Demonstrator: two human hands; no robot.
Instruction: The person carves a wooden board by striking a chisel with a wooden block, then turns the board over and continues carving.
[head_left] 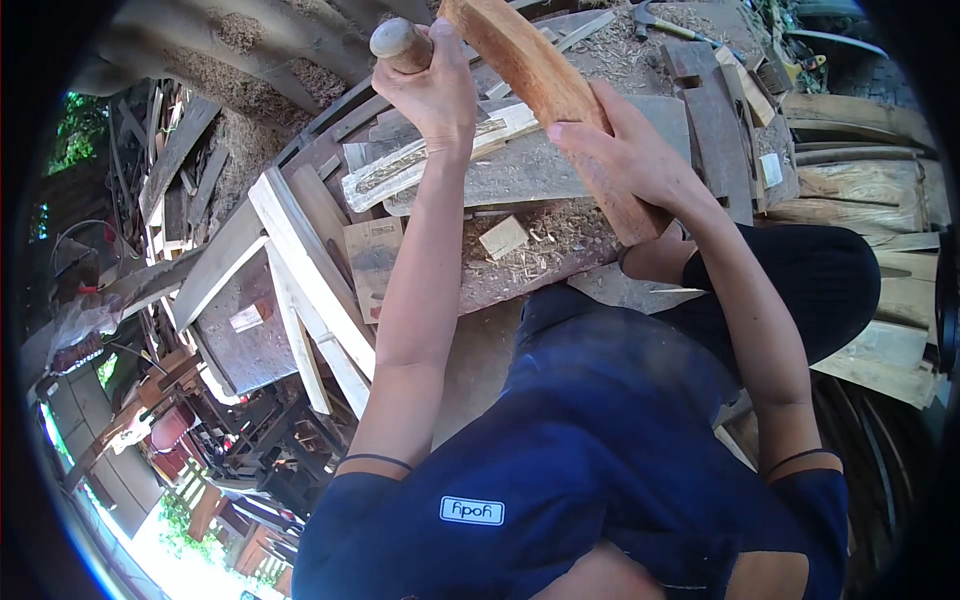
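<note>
My left hand (437,97) is closed around a rounded wooden handle (400,44), its blunt end facing me. Whatever the handle belongs to is hidden. A long, slightly curved reddish-brown wood piece (530,66) slants between my hands. My right hand (640,150) grips it at the lower half, thumb across the near face. The piece's lower end rests by my bare ankle (650,262), and its upper end reaches close to my left fingers. Beneath lie a pale split strip (440,165) and a grey board (640,125).
A small wood block (503,237) sits among shavings in front of me. Pale planks (315,265) lean at the left. A hammer (648,20) lies at the far right, near stacked offcuts (715,130). Large timber slabs (850,190) stand beside my bent knee (800,290).
</note>
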